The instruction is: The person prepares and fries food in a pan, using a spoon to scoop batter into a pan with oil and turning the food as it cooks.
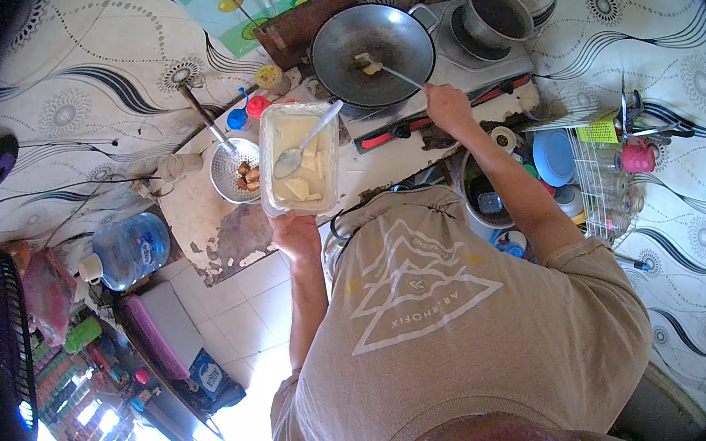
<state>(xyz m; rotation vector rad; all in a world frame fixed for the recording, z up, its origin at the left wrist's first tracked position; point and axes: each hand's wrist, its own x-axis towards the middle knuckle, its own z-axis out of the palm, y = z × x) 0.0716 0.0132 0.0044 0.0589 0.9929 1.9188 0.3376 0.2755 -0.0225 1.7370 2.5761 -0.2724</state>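
Note:
My left hand [295, 232] is closed round the near end of a clear plastic container [334, 171], held up over the counter. Inside it are a pale liquid, cut whitish-yellow pieces [297, 188] and a metal spoon [286, 164], its handle over the far right rim. My right hand [448, 109] grips the handle of a long metal utensil [400, 76]; its head reaches into a dark wok [386, 30] and touches a small yellowish piece [372, 69]. To the left of the container, a perforated skimmer [223, 172] with a wooden handle bears several browned pieces [248, 177].
The wok sits on a two-burner gas stove [460, 55], with a metal pot [500, 16] on the right burner. Small jars [272, 79] stand behind the container. At right is a wire dish rack [589, 185]; at left, a large water bottle [131, 250].

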